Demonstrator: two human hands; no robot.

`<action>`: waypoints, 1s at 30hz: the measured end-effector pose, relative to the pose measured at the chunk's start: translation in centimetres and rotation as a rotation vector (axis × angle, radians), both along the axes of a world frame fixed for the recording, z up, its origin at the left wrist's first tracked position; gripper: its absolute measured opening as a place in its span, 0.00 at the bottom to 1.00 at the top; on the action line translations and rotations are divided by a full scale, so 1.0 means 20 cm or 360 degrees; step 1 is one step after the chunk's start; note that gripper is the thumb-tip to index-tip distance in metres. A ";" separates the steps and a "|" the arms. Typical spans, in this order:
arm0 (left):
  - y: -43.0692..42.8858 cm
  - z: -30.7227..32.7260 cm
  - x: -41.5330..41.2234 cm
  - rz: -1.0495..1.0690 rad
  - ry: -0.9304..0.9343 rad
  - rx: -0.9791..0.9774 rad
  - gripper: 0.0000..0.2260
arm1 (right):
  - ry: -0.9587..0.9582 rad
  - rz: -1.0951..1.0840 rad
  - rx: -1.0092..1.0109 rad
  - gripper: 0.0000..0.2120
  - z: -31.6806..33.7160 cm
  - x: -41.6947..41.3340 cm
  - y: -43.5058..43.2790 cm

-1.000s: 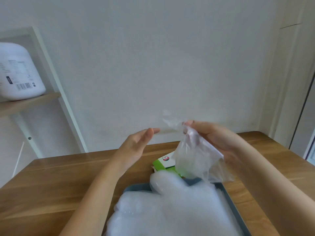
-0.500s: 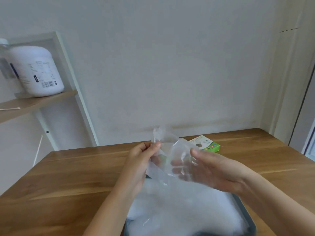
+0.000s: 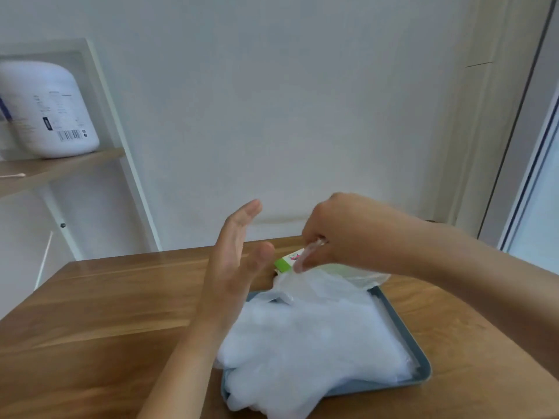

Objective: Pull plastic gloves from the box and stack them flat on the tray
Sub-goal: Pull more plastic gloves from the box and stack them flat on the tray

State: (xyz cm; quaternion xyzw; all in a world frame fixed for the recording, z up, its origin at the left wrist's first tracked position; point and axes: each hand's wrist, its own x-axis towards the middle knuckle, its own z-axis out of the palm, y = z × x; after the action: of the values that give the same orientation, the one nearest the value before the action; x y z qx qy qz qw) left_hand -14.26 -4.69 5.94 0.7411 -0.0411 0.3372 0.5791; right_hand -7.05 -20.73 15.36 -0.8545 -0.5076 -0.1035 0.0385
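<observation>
Wooden counter (image 3: 106, 313) fills the lower frame. The grey-blue tray (image 3: 381, 387) sits on it in front of the person. The tray is nearly covered by a thick stack of gloves (image 3: 317, 343): cloudy white, thin film, roughly flat but puffy. Its near-left edge spills over the tray rim onto the counter.

Progress: well along judging by the pile depth (can't count layers). How many are left in the box can't be seen.

The left hand (image 3: 236, 261) is raised above the tray's far-left corner with fingers straight and thumb spread. Its grip is fully open, holds nothing, and touches no plastic.

The right hand (image 3: 341, 234) is just beyond the tray's far edge, knuckles up. Its grip is closed in a pinch on a glove (image 3: 302, 261), which is drawn into a narrow twisted strand at the fingertips. More crumpled film bunches under the wrist over the tray's far edge; I can't tell whether that is the same glove.

The box (image 3: 282, 264) is green and white and lies on the counter just behind the tray, mostly hidden by the right hand and the plastic. This looks like the pull-out step. Spreading the glove and laying it flat on the stack is not yet done.

Background: a white tub (image 3: 48, 110) on a shelf (image 3: 60, 167), far left.
</observation>
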 end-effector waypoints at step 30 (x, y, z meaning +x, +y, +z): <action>0.20 -0.07 0.01 -0.0082 0.1296 0.0239 0.06 | 0.1239 -0.0454 0.0240 0.18 -0.53 0.35 -0.08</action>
State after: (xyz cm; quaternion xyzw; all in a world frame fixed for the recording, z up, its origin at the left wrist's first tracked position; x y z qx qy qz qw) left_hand -14.02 -0.76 4.53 0.8528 0.1482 -0.0020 0.5007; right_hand -0.10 -22.39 4.69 -0.8863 -0.3228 0.1860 0.2751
